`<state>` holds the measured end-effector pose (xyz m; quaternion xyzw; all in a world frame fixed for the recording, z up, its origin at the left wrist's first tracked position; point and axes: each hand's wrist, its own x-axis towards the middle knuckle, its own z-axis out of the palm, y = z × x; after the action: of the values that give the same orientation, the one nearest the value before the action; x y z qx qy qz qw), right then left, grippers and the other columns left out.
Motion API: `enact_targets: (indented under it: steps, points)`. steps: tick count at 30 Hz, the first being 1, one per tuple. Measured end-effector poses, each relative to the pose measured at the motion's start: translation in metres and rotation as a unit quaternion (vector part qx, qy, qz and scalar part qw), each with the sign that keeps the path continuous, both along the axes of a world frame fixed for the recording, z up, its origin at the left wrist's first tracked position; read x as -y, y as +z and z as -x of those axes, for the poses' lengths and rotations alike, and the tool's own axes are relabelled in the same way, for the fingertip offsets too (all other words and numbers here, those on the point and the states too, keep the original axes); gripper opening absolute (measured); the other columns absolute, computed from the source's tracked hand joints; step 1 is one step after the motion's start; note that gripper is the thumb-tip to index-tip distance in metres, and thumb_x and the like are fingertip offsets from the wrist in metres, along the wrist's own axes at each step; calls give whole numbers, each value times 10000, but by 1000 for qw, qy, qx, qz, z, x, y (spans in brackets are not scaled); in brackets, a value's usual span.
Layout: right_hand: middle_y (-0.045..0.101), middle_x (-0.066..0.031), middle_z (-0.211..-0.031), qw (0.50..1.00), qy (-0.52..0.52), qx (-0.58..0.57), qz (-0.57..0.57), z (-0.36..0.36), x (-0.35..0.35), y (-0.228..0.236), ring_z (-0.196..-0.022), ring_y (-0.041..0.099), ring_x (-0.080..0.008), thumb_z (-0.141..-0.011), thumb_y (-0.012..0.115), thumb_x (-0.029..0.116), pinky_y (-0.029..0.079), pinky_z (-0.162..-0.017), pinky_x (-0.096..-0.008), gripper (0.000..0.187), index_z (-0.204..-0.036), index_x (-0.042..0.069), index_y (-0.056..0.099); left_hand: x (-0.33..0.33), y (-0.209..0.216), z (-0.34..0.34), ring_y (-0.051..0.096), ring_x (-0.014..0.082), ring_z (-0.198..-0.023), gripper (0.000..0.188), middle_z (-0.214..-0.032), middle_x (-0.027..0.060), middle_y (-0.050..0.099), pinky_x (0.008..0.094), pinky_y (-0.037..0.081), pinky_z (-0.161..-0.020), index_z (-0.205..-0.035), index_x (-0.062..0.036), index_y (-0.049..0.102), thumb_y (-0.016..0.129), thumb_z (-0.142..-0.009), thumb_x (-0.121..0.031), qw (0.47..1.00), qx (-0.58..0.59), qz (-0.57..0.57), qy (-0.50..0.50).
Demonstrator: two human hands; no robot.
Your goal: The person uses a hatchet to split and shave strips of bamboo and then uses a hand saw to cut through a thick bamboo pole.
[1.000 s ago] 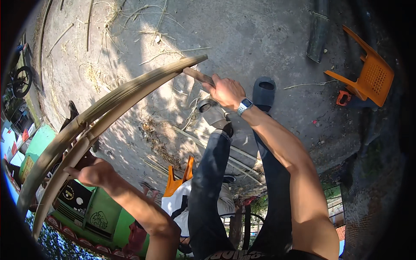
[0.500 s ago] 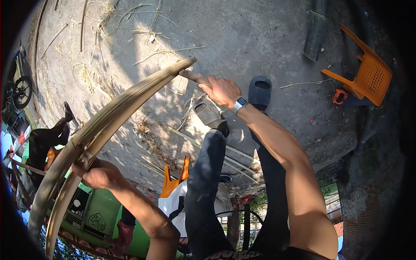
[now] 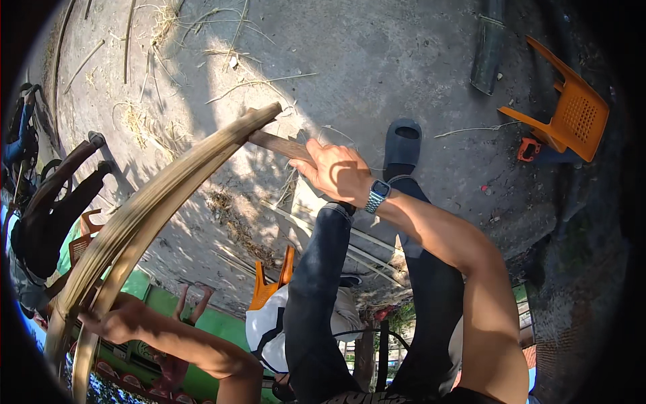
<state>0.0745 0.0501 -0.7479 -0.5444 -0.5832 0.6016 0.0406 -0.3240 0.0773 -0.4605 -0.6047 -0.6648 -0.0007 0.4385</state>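
Note:
A long split bamboo pole (image 3: 155, 195) runs from the lower left up toward the middle, its two halves parted along much of the length. Around its lower part my left hand (image 3: 114, 320) is closed, near a node. My right hand (image 3: 340, 174), a metal-banded watch (image 3: 379, 194) at its wrist, is wrapped round a brown wooden stick or handle (image 3: 279, 145). That piece meets the pole just below its upper tip; what its far end does at the bamboo is hidden.
An orange plastic chair (image 3: 579, 124) lies tipped at the right beside an orange-handled tool (image 3: 529, 149). Thin strips (image 3: 377, 246) and shavings litter the concrete (image 3: 377, 60). A person in dark trousers (image 3: 57, 202) stands at the left; another person in white (image 3: 269, 316) sits low beyond my legs.
The bamboo's upper tip has shifted left and slightly down. My right hand has moved left and down with the wooden piece, my left hand left and down. The person at left has moved.

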Motion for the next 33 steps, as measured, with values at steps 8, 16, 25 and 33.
enact_targets:
  steps: [8, 16, 25, 33]
  points:
    - [735, -198, -895, 980, 21, 199, -18, -50, 20, -174, -856, 735, -380, -994, 465, 653, 583, -725, -516, 620, -1102, 60, 611, 34, -220, -110, 574, 464, -1272, 544, -1404, 300, 541, 566, 503, -1051, -1432, 113, 379, 484, -1079, -289, 678, 735, 27, 8]
    - [687, -181, -706, 991, 5, 112, -68, -17, -9, -92, -698, 704, -391, -1003, 496, 605, 557, -659, -525, 560, -1021, 58, 618, -27, -84, -75, 674, 322, -1016, 330, -1266, 200, 644, 417, 564, -918, -1278, 21, 532, 381, -1040, -153, 690, 709, -136, -52]
    - [526, -65, -589, 987, -116, -80, 74, -74, 5, -26, -541, 543, -172, -1048, 483, 571, 423, -530, -374, 589, -827, 38, 599, -33, -111, -62, 695, 271, -896, 293, -1068, 158, 644, 402, 586, -901, -1331, -64, 463, 540, -1061, -147, 572, 810, -113, -59]
    - [458, 20, -593, 821, -354, -266, 360, -132, 21, 112, -418, 412, -60, -1066, 420, 584, 367, -381, -234, 548, -875, 78, 511, -66, -61, -95, 528, 111, -792, 278, -951, 48, 565, 330, 508, -779, -1068, -39, 593, 605, -1042, -315, 618, 781, -40, -81]
